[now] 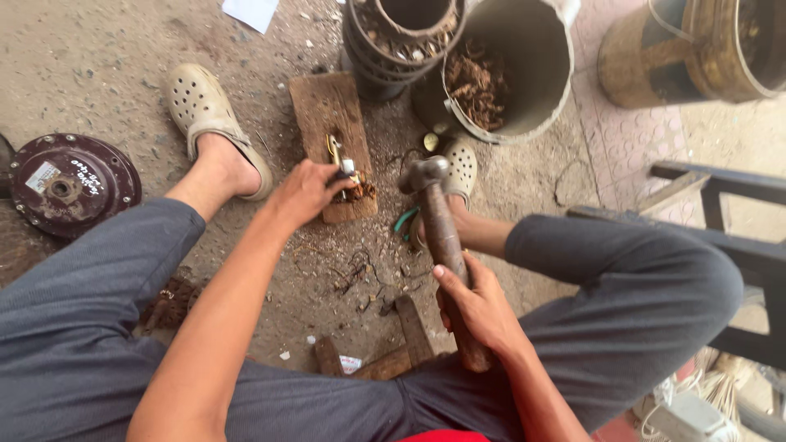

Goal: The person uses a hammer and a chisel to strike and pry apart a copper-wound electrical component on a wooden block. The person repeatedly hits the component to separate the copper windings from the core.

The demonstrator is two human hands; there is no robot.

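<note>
Head view: left hand (304,193) fingers pinching small metal part (350,176) on wooden block (332,123), 12 o'clock of hammer (442,237); right hand (479,307) gripping handle. Risk: glancing blow striking fingers, part slipping.

Brown wooden board (327,115), grey trousers (98,286), cream perforated clogs (201,106), dark red round metal disc (70,184), rusty-brown hammer (442,237).
</note>
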